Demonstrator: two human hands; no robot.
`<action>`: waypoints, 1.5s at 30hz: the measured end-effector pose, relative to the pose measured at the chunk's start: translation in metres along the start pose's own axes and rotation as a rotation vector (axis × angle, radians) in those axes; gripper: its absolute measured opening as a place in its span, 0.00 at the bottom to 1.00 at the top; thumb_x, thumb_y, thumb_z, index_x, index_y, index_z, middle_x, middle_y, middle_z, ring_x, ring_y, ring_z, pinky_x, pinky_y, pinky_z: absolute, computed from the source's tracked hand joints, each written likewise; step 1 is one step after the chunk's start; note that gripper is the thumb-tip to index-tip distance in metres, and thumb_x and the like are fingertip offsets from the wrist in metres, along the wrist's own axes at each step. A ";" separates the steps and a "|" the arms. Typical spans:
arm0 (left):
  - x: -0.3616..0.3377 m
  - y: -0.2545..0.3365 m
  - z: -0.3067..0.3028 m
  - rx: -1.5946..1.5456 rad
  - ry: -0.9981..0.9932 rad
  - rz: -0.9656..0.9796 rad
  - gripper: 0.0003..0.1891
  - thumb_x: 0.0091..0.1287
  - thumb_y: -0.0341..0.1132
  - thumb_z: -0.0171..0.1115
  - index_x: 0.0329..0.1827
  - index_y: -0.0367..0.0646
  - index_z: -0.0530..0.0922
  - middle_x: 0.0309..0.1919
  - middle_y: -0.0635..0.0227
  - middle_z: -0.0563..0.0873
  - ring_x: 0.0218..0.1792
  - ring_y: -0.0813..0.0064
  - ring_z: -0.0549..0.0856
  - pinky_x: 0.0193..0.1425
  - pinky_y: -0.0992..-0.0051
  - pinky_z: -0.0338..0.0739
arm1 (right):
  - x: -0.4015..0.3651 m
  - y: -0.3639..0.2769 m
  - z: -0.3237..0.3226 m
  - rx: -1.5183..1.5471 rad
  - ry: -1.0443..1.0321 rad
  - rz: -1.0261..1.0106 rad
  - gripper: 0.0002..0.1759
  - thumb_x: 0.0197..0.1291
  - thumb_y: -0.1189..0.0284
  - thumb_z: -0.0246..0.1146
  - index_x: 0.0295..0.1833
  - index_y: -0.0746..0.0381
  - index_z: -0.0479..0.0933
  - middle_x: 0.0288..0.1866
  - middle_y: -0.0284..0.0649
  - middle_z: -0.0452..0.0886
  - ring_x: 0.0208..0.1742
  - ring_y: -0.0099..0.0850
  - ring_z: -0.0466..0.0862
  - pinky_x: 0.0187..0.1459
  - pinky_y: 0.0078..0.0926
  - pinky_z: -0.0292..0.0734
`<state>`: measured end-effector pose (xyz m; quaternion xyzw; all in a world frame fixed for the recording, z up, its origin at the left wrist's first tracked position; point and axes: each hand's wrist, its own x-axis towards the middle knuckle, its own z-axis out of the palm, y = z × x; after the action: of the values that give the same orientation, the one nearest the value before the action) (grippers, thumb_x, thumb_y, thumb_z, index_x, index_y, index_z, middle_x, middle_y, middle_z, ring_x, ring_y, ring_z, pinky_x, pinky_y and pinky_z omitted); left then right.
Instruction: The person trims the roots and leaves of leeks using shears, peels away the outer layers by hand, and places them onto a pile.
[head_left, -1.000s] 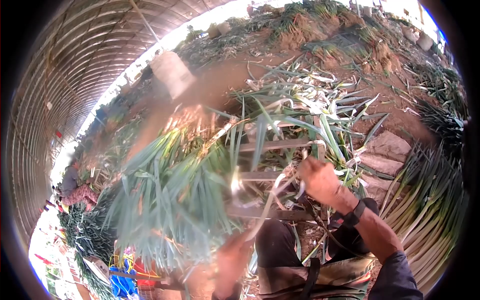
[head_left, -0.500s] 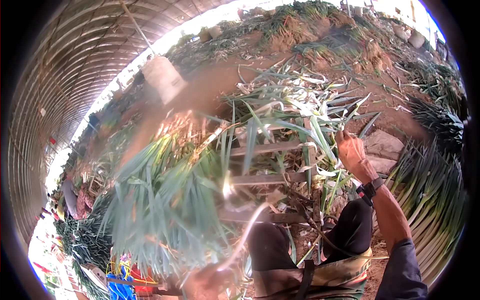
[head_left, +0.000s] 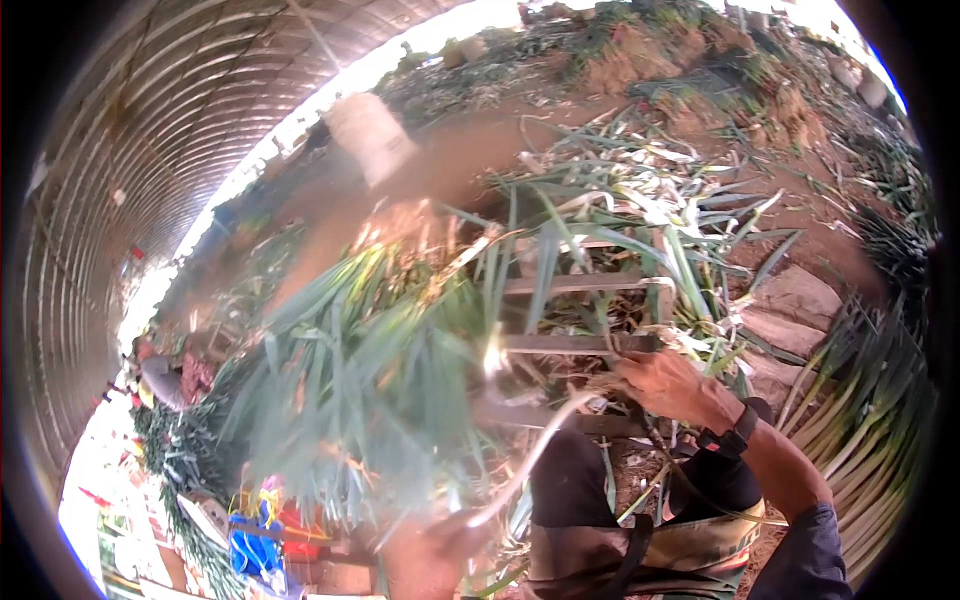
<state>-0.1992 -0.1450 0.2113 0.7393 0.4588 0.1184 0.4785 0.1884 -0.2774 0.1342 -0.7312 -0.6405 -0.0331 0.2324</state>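
My left hand, blurred at the bottom of the view, is closed around a green onion. Its pale, curved stalk slants up and right, with the brownish root end uppermost. At that root end is my right hand, a dark watch on its wrist, its fingers pinched together on the onion. Most of the fingertips' contact is hard to make out. A large heap of green onions lies just left of the stalk. Under the hands is a slatted wooden frame, with stripped leaves strewn over its far end.
More long onions lie in a pile along my right side. A flattened sack is on the soil beside it. Someone sits far left. A blue bag and red crate are at lower left. A pale container stands beyond the heap.
My right hand has moved left and down from the loose leaves to the onion's root end. My left hand still holds the onion. The whole view has shifted slightly.
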 end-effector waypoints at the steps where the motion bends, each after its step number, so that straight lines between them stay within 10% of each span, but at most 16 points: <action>1: 0.019 -0.019 0.014 -0.575 -0.157 0.137 0.12 0.67 0.21 0.66 0.53 0.31 0.85 0.31 0.69 0.85 0.27 0.82 0.79 0.30 0.78 0.72 | 0.001 -0.004 0.001 -0.043 -0.002 0.015 0.07 0.58 0.77 0.64 0.36 0.65 0.72 0.31 0.45 0.78 0.24 0.43 0.80 0.25 0.40 0.75; 8: 0.013 -0.069 0.057 -0.192 -0.118 0.460 0.12 0.72 0.27 0.65 0.57 0.35 0.83 0.34 0.64 0.88 0.33 0.80 0.85 0.39 0.77 0.80 | 0.011 0.013 0.004 -0.358 0.147 0.056 0.06 0.60 0.86 0.56 0.31 0.66 0.73 0.22 0.39 0.73 0.15 0.23 0.68 0.12 0.22 0.66; 13: -0.003 -0.119 0.032 -0.422 -0.175 0.301 0.20 0.71 0.25 0.66 0.66 0.39 0.78 0.45 0.63 0.89 0.45 0.76 0.87 0.50 0.77 0.83 | 0.006 0.063 0.023 -0.426 0.150 0.280 0.04 0.62 0.84 0.58 0.36 0.65 0.78 0.24 0.41 0.79 0.18 0.31 0.76 0.16 0.27 0.71; 15: -0.028 -0.062 -0.024 -0.701 0.007 -0.281 0.21 0.74 0.28 0.61 0.69 0.39 0.75 0.39 0.66 0.89 0.33 0.83 0.81 0.39 0.80 0.78 | -0.011 0.084 0.018 -0.436 0.055 0.359 0.06 0.60 0.83 0.61 0.42 0.65 0.80 0.24 0.45 0.80 0.23 0.37 0.79 0.22 0.35 0.75; 17: -0.047 -0.064 -0.051 -0.539 0.105 -0.451 0.19 0.74 0.30 0.60 0.67 0.37 0.76 0.34 0.70 0.88 0.27 0.87 0.75 0.32 0.83 0.73 | -0.014 0.073 0.014 -0.239 0.130 0.192 0.17 0.58 0.82 0.65 0.54 0.65 0.81 0.26 0.49 0.79 0.30 0.49 0.81 0.35 0.46 0.77; 22: -0.087 -0.184 -0.088 -0.243 0.251 -0.332 0.15 0.73 0.37 0.64 0.56 0.36 0.82 0.28 0.77 0.81 0.24 0.89 0.72 0.28 0.82 0.65 | -0.035 0.061 0.056 -0.163 -0.421 0.291 0.47 0.54 0.70 0.76 0.79 0.64 0.62 0.50 0.51 0.82 0.47 0.50 0.81 0.51 0.48 0.77; 30: -0.223 -0.363 -0.099 0.053 0.669 -0.761 0.17 0.67 0.42 0.64 0.51 0.40 0.87 0.22 0.73 0.83 0.19 0.85 0.76 0.24 0.78 0.70 | -0.017 0.016 0.063 -0.267 -0.711 0.385 0.49 0.53 0.49 0.73 0.73 0.67 0.66 0.46 0.56 0.84 0.47 0.54 0.84 0.51 0.48 0.80; 37: -0.316 -0.442 -0.077 0.548 0.475 -1.130 0.32 0.56 0.45 0.71 0.60 0.33 0.77 0.49 0.43 0.87 0.53 0.43 0.85 0.59 0.53 0.79 | -0.039 0.027 0.103 -0.307 -0.575 0.197 0.48 0.51 0.55 0.73 0.72 0.69 0.66 0.55 0.57 0.81 0.52 0.55 0.82 0.54 0.50 0.80; 41: -0.306 -0.428 -0.047 0.397 0.600 -1.038 0.29 0.56 0.45 0.66 0.53 0.28 0.78 0.40 0.43 0.88 0.47 0.48 0.86 0.53 0.56 0.78 | -0.031 0.013 0.104 -0.254 -0.628 0.264 0.43 0.54 0.59 0.69 0.73 0.68 0.67 0.61 0.58 0.79 0.56 0.57 0.81 0.62 0.53 0.76; 45: -0.257 -0.424 -0.035 0.405 0.563 -0.849 0.23 0.58 0.46 0.68 0.48 0.35 0.79 0.38 0.49 0.88 0.43 0.50 0.85 0.49 0.56 0.78 | -0.041 0.026 0.120 -0.412 -0.418 -0.006 0.43 0.54 0.76 0.65 0.78 0.60 0.60 0.57 0.53 0.82 0.46 0.61 0.82 0.43 0.54 0.78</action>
<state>-0.6020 -0.2763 -0.0491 0.5063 0.8408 0.0175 0.1909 0.1761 -0.2710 0.0060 -0.7522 -0.6563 -0.0117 -0.0583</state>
